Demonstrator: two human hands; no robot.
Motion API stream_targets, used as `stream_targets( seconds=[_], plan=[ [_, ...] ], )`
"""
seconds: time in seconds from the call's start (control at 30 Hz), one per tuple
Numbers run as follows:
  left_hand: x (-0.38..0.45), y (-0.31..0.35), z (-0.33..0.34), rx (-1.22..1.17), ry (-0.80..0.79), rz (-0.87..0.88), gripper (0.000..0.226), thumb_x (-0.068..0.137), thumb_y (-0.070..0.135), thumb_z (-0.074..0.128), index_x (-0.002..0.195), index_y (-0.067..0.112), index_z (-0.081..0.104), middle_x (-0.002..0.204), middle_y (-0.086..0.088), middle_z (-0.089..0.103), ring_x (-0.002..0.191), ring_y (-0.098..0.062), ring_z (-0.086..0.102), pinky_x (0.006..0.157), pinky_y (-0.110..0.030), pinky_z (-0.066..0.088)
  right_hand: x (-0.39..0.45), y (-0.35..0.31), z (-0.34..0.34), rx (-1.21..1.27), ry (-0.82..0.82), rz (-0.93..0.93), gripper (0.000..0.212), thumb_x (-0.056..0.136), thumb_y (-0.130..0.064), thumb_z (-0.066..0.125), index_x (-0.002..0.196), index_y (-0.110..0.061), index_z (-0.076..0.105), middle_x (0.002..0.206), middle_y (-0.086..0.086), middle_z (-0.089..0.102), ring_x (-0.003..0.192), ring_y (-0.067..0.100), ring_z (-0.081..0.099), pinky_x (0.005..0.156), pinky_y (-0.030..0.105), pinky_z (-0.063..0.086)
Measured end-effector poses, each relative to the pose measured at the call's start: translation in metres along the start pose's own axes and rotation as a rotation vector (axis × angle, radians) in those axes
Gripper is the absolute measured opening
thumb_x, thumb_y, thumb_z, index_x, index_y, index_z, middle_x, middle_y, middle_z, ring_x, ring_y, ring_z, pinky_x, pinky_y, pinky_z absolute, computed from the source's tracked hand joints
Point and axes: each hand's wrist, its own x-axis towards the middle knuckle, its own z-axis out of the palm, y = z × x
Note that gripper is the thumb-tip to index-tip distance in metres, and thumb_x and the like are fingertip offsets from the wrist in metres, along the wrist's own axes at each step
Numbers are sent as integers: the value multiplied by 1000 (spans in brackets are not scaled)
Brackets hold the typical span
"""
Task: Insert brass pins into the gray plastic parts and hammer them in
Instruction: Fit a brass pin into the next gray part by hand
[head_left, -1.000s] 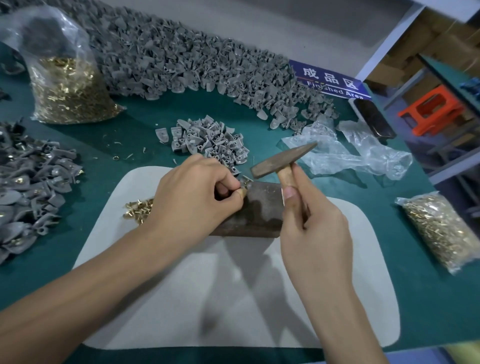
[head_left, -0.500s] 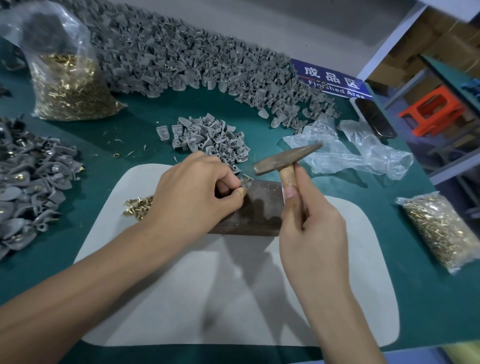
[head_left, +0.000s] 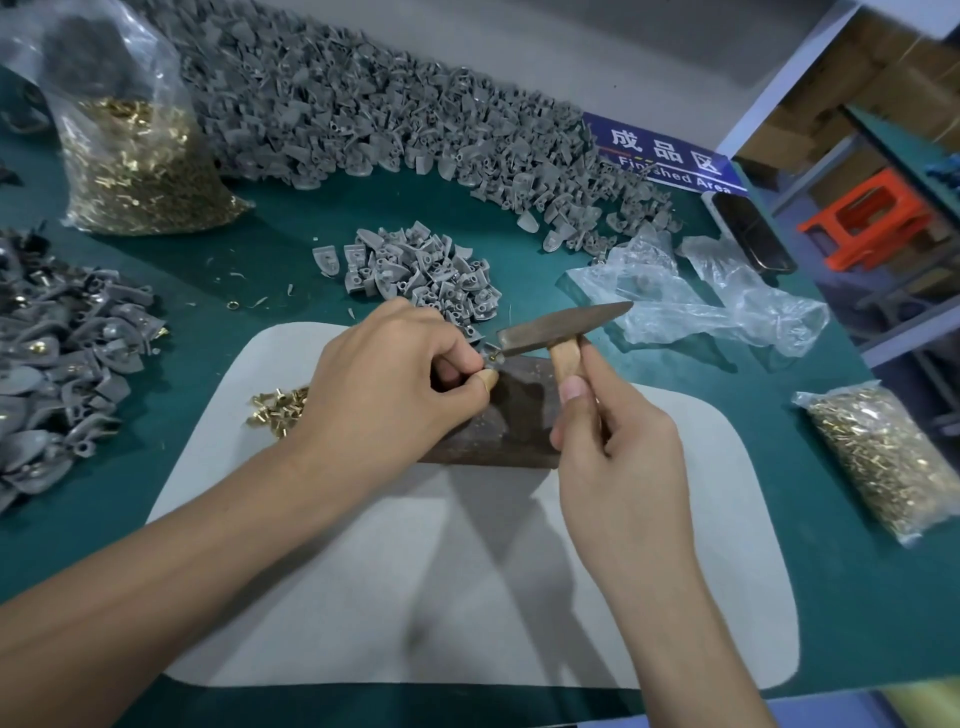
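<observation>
My left hand (head_left: 395, 387) pinches a small gray plastic part with a brass pin (head_left: 491, 355) in it, held on the far left corner of a dark metal block (head_left: 511, 415). My right hand (head_left: 613, 441) grips the wooden handle of a small hammer (head_left: 563, 325). The hammer's flat face touches the pin's head. The gray part is mostly hidden by my fingers. Loose brass pins (head_left: 278, 408) lie on the pale mat (head_left: 467, 597) just left of my left hand. A small pile of gray parts (head_left: 415, 270) sits behind my hands.
A long heap of gray parts (head_left: 363, 114) runs along the back. Gray parts with pins (head_left: 57, 353) lie at the left. Bags of brass pins stand at back left (head_left: 135, 171) and at right (head_left: 883, 457). Crumpled clear plastic (head_left: 696, 296) and a blue sign (head_left: 665, 153) lie at right.
The hammer head has come down a little from its raised position and now meets the pin. My left hand has kept its pinch in the same place on the block.
</observation>
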Motion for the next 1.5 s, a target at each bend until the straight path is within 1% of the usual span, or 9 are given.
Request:
stream_targets(
  seconds=[0.17,0.37,0.43,0.57,0.63,0.7,0.77,0.93,1.5],
  plan=[
    [-1,2,-1,9,10,-5,21,77,35,80,65,30,64,66,16,57,76,-7,49,62,-28,40,2,-3,-3,45,-75,-15,21,108,-25,45,97,-21,62,63,1,53,52,11,41,51,22,37],
    [0,1,-3,25,11,2,12,78,37,76,71,32,66,72,16,58,80,-5,48,65,-29,42,-7,1,-8,348,-125,145,16,99,-26,51,95,-23,66,71,-5,63,52,14,46,51,33,42],
    [3,-2,-6,25,-5,12,7,81,38,73,77,33,70,77,15,59,85,-6,48,69,-31,45,-9,8,-18,226,-60,23,14,95,-28,53,99,-30,66,85,-4,71,59,11,53,60,37,42],
    [9,-7,-13,-16,-105,101,1,87,31,73,88,31,73,85,14,61,94,-13,49,81,-40,47,0,18,-51,-16,-16,-205,35,102,-33,54,136,-44,57,101,-14,73,58,16,57,54,32,48],
    [11,-10,-14,-24,-153,139,6,89,32,72,93,28,75,91,13,60,97,-14,48,84,-41,47,6,19,-67,-178,-32,-281,44,102,-34,54,142,-52,50,114,-28,70,79,6,69,70,24,55],
    [12,-12,-15,-23,-174,163,9,89,33,71,96,29,75,93,14,60,97,-12,47,84,-41,47,12,21,-76,-367,-4,-369,49,100,-34,56,143,-56,46,120,-28,66,94,8,70,75,42,59],
    [13,-14,-15,-23,-175,187,10,90,33,71,99,29,75,93,14,60,95,-12,47,83,-41,48,17,24,-78,-494,-5,-455,49,99,-33,56,145,-46,47,111,-19,62,87,14,66,62,48,57],
    [15,-18,-12,-38,-168,209,9,89,30,74,98,29,75,95,14,60,95,-13,49,83,-43,49,31,36,-70,-536,-68,-685,40,102,-40,54,141,-33,58,92,-4,62,58,20,58,43,36,48],
    [13,-20,-9,-122,-146,129,7,86,31,77,93,33,76,99,14,60,93,-11,63,76,-41,53,38,48,-54,-509,-149,-885,34,101,-39,60,133,-28,64,80,-2,64,51,22,54,43,30,44]
  ],
)
